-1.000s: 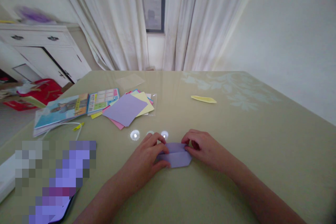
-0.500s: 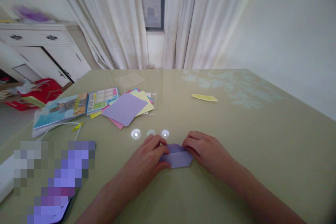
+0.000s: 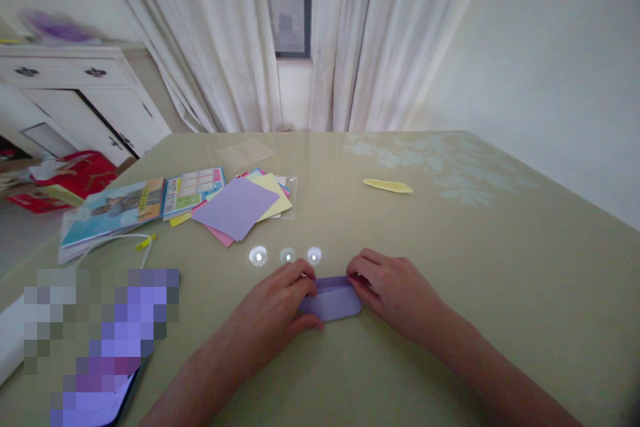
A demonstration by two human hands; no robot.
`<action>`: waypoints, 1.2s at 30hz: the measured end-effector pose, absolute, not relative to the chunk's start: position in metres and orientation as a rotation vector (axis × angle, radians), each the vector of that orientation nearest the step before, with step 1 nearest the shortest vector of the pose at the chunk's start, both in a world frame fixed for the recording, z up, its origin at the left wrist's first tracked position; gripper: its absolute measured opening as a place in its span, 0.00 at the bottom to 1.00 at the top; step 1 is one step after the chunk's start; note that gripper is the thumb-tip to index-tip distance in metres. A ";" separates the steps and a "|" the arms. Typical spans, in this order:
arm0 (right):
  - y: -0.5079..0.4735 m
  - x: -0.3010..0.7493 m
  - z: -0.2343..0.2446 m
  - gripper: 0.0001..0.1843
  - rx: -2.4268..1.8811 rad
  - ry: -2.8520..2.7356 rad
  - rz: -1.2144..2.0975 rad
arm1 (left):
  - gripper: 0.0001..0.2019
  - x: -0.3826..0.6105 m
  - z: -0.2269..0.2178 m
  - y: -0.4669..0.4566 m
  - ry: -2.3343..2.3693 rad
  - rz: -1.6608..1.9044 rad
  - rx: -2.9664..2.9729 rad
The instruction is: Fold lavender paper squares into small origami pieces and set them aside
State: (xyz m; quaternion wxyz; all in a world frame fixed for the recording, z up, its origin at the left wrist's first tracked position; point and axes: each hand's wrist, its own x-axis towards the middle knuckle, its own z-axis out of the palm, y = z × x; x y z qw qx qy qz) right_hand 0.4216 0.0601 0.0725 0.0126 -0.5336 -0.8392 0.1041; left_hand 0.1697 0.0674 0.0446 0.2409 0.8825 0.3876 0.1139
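Table [image 3: 490, 267], broad and pale green, runs under everything at work, with both forearms lying low across its near side. The left forearm [image 3: 215, 363] slants in from the bottom left and the right forearm [image 3: 485, 350] from the bottom right, so that they converge near the middle. Ahead and to the left, well apart from the hands, lies a fanned pile of coloured sheets [image 3: 235, 207], a purple one on top. The left hand [image 3: 280, 293] is turned back-up, its fingers bent over the left end of the work and its thumb stretched along the near edge, holding it down. The right hand [image 3: 393, 280] arches in from the other side, knuckles raised, fingers curled inward, the fingertips gripping the far right corner. Between them is the folded purple paper [image 3: 336, 305], a narrow strip lying on the table, slightly tilted, with a crease running along its length. Smallest is a folded yellow paper [image 3: 387, 186], beyond the right hand and touched by neither.
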 end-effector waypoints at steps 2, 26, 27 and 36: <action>0.059 0.421 0.074 0.07 -1.646 -2.638 0.318 | 0.12 0.169 0.043 0.066 1.034 0.322 2.477; 0.060 0.427 0.075 0.06 -1.487 -2.651 0.523 | 0.06 0.173 0.043 0.070 1.077 0.386 2.298; 0.060 0.427 0.074 0.06 -1.490 -2.639 0.518 | 0.06 0.173 0.042 0.070 1.072 0.396 2.294; 0.062 0.429 0.072 0.08 -1.440 -2.589 0.558 | 0.04 0.173 0.039 0.072 1.060 0.423 2.311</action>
